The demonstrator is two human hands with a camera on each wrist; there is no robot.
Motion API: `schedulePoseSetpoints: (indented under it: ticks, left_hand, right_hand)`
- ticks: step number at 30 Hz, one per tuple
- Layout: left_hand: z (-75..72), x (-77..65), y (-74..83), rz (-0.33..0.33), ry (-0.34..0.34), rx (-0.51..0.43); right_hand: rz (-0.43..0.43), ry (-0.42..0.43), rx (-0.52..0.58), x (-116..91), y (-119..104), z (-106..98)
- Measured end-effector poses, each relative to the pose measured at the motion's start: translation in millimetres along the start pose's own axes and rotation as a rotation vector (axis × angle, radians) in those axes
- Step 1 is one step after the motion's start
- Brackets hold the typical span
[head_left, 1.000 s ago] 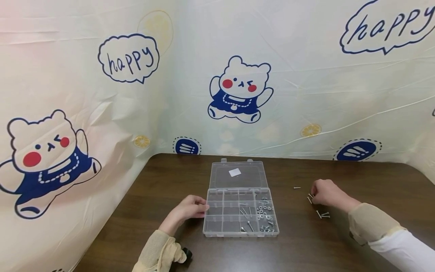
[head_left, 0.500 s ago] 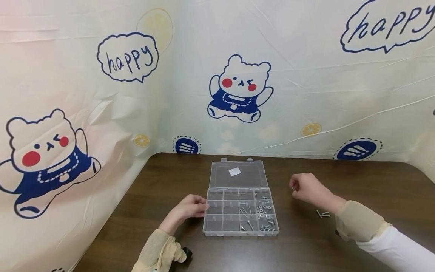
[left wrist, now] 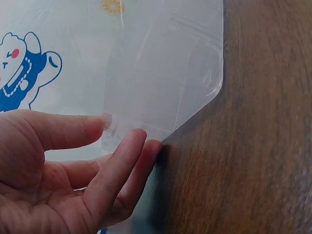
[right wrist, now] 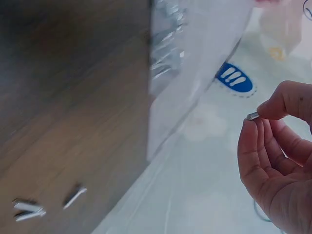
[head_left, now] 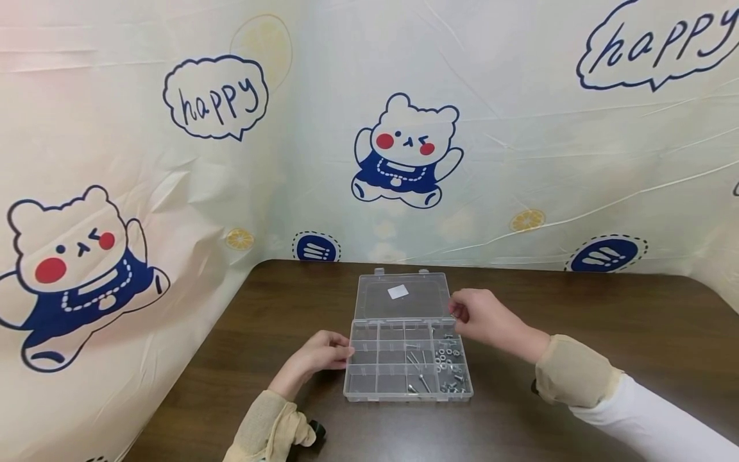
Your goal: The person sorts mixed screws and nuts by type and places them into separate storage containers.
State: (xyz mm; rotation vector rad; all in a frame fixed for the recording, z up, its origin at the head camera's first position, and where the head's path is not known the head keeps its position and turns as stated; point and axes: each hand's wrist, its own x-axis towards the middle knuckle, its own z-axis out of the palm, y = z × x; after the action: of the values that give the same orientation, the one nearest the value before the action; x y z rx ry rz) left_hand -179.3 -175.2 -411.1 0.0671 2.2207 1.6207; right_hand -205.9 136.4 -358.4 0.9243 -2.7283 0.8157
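A clear plastic compartment box (head_left: pixel 362 380) lies with its lid (head_left: pixel 375 301) folded back. My left hand (head_left: pixel 317 353) holds the box's left edge, thumb at the rim and fingers along the outer side. In the left wrist view, the index and middle fingertips meet the translucent wall. My right hand (head_left: pixel 482 314) is above the box's back right corner, near the hinge. Between thumb and fingertips it pinches a small metal screw (right wrist: pixel 252 116), mostly hidden by the fingers. Screws (head_left: pixel 424 383) lie in the third column, nuts (head_left: pixel 442 352) and short screws in the right column.
Several loose screws (right wrist: pixel 29 208) lie on the brown wooden table (head_left: pixel 300 295); the right arm hides them in the head view. A white label (head_left: pixel 398 292) shows on the lid. Behind the table hangs a printed cloth (head_left: pixel 491 160) with bears.
My right hand has moved left from the loose screws on the right to the box's back right corner, gathering the screws near it. The left hand stays at the box edge.
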Motion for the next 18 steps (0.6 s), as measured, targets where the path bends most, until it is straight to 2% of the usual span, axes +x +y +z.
schedulePoseSetpoints:
  ticks: [6,10,13,18]
  left_hand:
    - [-0.3,-0.7,0.2,-0.001,0.004,-0.007]
    - [-0.4,-0.9,0.1,-0.005,0.008,-0.008]
    - [-0.4,-1.2,0.3,-0.004,0.010,-0.011]
    - [-0.1,-1.1,0.7,0.000,0.003,-0.015]
  right_hand:
    - [-0.024,-0.045,0.049,13,-15,6]
    - [-0.069,-0.074,0.067,18,-23,12]
    - [-0.106,-0.109,0.066,21,-27,19]
    - [-0.117,-0.187,0.085,22,-32,29]
